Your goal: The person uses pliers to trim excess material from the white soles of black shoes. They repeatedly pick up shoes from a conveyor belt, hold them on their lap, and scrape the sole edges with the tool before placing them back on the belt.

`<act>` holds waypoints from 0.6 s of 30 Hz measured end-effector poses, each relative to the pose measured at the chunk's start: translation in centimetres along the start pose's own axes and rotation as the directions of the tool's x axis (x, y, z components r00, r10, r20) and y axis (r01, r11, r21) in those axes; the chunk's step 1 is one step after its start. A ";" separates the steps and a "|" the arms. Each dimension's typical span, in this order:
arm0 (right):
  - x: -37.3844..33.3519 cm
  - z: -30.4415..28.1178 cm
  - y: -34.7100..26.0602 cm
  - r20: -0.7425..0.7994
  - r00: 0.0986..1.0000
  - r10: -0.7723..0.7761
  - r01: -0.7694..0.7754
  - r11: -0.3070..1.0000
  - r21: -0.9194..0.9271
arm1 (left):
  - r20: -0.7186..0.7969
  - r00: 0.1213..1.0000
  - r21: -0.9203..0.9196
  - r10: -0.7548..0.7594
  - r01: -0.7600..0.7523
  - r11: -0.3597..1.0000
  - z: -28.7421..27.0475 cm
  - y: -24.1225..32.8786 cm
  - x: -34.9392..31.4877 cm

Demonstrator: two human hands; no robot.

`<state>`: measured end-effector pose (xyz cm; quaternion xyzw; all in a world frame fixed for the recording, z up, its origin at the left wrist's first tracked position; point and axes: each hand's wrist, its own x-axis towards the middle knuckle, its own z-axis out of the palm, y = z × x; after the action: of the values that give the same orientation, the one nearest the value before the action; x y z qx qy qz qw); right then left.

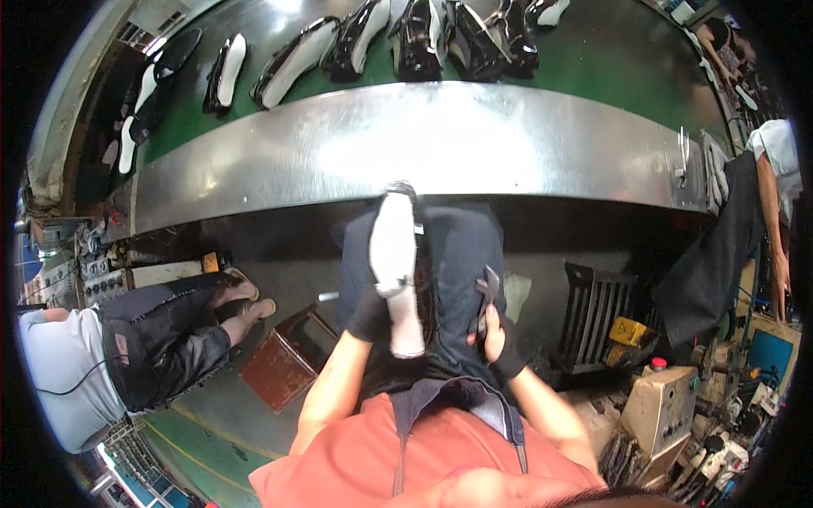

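Note:
A black shoe (394, 241) rests over my lap with its white sole facing up and its dark tip at the edge of the metal counter. My left hand (369, 313), in a black wrist cover, grips it from the left side near the middle; the fingers are mostly hidden by the shoe. Over my right thigh, my right hand (493, 335) is closed round a grey metal hand tool (488, 286) with a broad, notched-looking head pointing away from me. The tool is apart from the shoe, and its exact kind is unclear.
A metal counter edge (279, 157) curves ahead, with a green belt (593, 93) behind it carrying several black shoes (419, 42). A person (72, 364) sits at left, near a brown box (284, 360). At right are a dark grate (593, 317), machine (660, 411) and another person's arm (771, 212).

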<state>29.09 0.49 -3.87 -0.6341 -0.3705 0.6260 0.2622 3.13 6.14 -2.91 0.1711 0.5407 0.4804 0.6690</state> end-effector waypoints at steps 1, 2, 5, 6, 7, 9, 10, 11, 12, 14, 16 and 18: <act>-0.6 0.5 -0.3 -0.055 0.998 0.003 -0.002 1.000 0.019 | -0.005 1.000 -0.083 0.027 -0.028 0.996 -0.5 2.2 0.6; -1.0 0.5 -0.6 -0.116 0.993 0.009 -0.004 0.999 0.041 | 0.029 0.996 -0.120 0.090 -0.086 0.989 -0.8 5.4 1.5; -0.4 -0.9 0.3 -0.070 0.997 0.043 -0.038 0.997 0.072 | -0.032 0.986 -0.082 0.163 -0.165 0.983 -1.6 18.1 8.0; 0.1 -1.8 0.4 -0.067 0.996 0.060 -0.053 0.994 0.100 | 0.095 0.958 0.127 0.270 -0.281 0.951 -3.3 22.1 12.2; 0.5 -2.5 -0.1 -0.020 0.995 0.093 -0.090 0.986 0.137 | 0.072 0.947 0.380 0.312 -0.316 0.869 -7.0 27.9 15.6; 1.0 -3.4 -1.7 0.004 0.997 0.082 -0.082 0.991 0.107 | 0.031 0.985 0.564 0.172 -0.159 0.810 -7.6 38.4 20.3; 1.3 -3.6 -2.4 0.009 0.997 0.081 -0.082 0.992 0.097 | -0.057 0.933 0.539 0.355 -0.270 0.798 -5.5 40.2 22.1; 1.7 -3.6 -2.9 0.139 0.990 0.024 -0.024 1.000 -0.002 | -0.062 0.785 0.824 0.616 -0.308 0.475 -12.5 46.0 24.2; 1.9 -3.8 -3.4 0.124 0.992 0.035 -0.029 0.998 -0.055 | -0.019 0.783 0.913 0.622 -0.240 0.330 -9.2 47.2 27.5; 1.9 -3.9 -4.7 0.092 0.995 -0.025 0.018 0.997 0.079 | 0.070 0.783 0.995 0.619 -0.098 0.011 0.6 47.7 30.5; 2.1 -4.2 -4.1 0.081 0.996 -0.044 0.040 0.998 0.056 | 0.538 0.629 0.842 0.561 -0.426 -0.331 13.6 40.8 31.7; 1.9 -4.6 -4.8 0.092 0.995 -0.027 0.017 0.995 0.102 | 0.630 0.690 0.716 0.357 -0.694 0.077 24.4 32.7 32.0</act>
<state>32.89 5.41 -0.83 -0.5860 -0.3571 0.6699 0.2834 8.34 55.39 12.38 0.7742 0.5031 0.2549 0.2872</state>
